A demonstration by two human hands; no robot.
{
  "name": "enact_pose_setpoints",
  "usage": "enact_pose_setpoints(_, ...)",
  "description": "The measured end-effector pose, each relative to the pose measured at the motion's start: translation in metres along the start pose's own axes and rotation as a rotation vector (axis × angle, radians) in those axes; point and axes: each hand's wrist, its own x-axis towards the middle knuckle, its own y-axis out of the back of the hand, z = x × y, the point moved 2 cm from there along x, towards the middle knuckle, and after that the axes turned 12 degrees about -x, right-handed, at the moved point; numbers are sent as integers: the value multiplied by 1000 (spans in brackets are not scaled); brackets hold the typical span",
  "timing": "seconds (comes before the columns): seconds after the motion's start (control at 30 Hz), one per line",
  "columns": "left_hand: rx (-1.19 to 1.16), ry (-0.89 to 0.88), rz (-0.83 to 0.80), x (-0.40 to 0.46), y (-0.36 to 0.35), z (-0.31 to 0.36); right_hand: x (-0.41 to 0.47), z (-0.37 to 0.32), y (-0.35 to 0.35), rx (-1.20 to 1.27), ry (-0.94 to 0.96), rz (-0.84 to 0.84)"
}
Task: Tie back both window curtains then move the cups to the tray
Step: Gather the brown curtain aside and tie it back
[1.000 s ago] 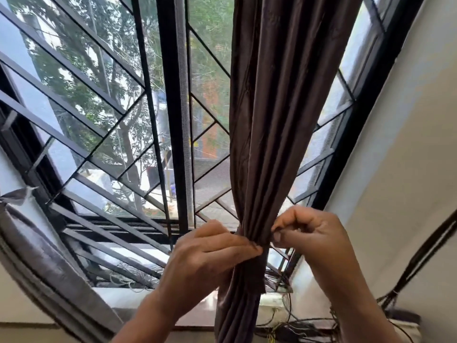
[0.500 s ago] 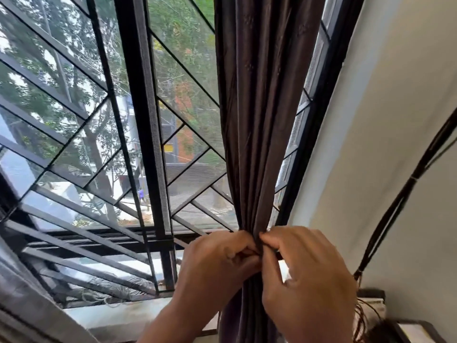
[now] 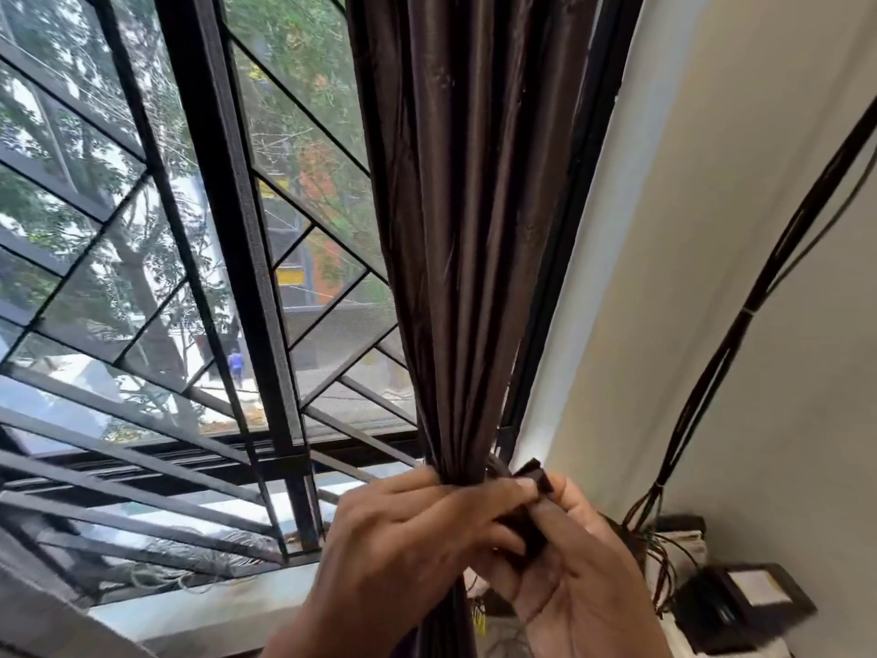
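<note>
A dark brown curtain [image 3: 465,239] hangs gathered into a tight bunch in front of the window's right side. My left hand [image 3: 403,529] wraps round the bunch at its narrowest point. My right hand [image 3: 569,562] is just to the right of it and pinches the end of a dark brown tie-back strap [image 3: 534,482] against the bunch. The strap's free end sticks up between my thumbs. The second curtain [image 3: 42,605] shows only as a grey-brown strip at the lower left edge. No cups or tray are in view.
The window has a black frame [image 3: 237,258] and slanted black grille bars. A pale wall [image 3: 740,277] stands to the right, with a bundle of dark cables [image 3: 740,325] running down to a black device [image 3: 726,605] on a ledge.
The view has shifted right and closer to the curtain. My right hand has turned palm up and now holds the strap's end beside the bunch; my left hand stays wrapped on it.
</note>
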Motion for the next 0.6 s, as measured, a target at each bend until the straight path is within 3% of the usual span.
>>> enact_pose_setpoints(0.1, 91, 280, 97, 0, 3, -2, -1, 11, 3, -172, 175, 138)
enact_pose_setpoints(0.17, 180, 382, 105, -2, 5, -3, -3, 14, 8, -620, 585, 340)
enact_pose_setpoints(0.23, 213, 368, 45, 0, 7, -2, -11, 13, 4, -1148, 1039, 383)
enact_pose_setpoints(0.3, 236, 336, -5, 3, 8, 1, -18, 14, -4, -1417, 1320, 398)
enact_pose_setpoints(0.43, 108, 252, 22, 2, 9, 2, -12, 20, -18, -1347, 1449, 407)
enact_pose_setpoints(0.57, -75, 220, 117, -11, 13, -7, -1, 15, 9, -1342, 1352, 41)
enact_pose_setpoints(0.6, -118, 268, 162, -15, 14, -10, -7, 13, 13, -1344, 1320, 62)
